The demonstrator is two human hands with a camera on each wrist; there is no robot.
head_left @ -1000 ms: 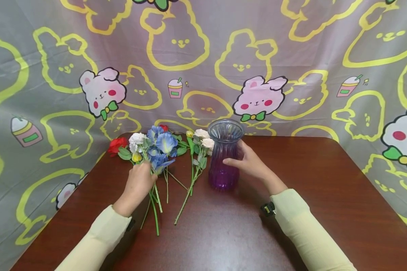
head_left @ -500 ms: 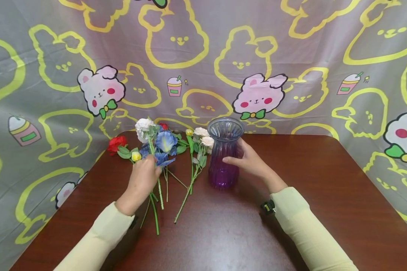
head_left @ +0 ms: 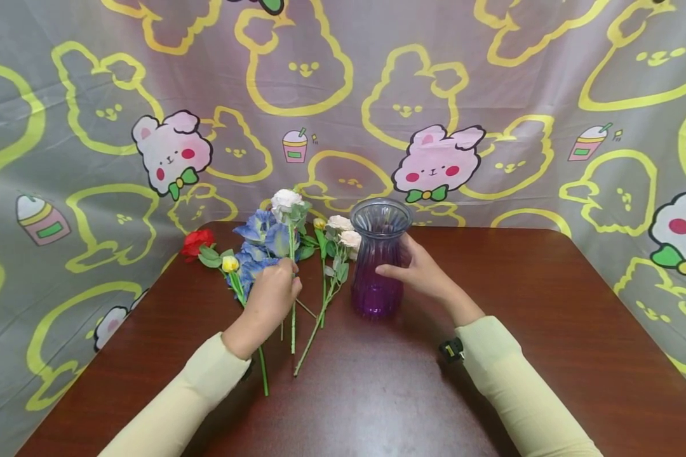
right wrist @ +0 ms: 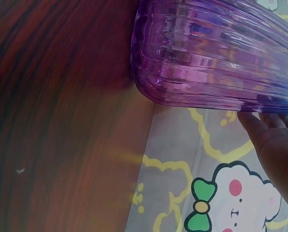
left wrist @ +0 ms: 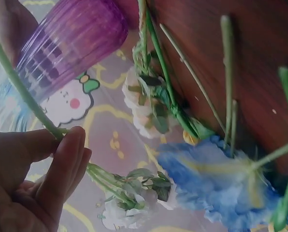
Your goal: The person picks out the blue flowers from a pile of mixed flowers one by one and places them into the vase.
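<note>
left hand (head_left: 271, 292) on white ruffled artificial-looking flower (head_left: 286, 204), right hand (head_left: 425, 279) on ribbed see-through purple vase (head_left: 377, 292)
flower upright, left of centre; vase standing just right of centre. left fingers pinching the green stem, right thumb and fingers round vase side. flower probably light, stem fairly stiff, pinch mid-stem, spare soft petals. vase likely heavier, slick, maybe breakable; hold round the waist. no readable brands, labels or writing.

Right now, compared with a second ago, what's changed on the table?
The left hand, gripping the white flower by its stem, has lifted it and carried it right, closer to the vase; the stem now stands more upright. Nothing was visibly let go. The vase, the right hand holding it and the red flower stayed put.
</note>
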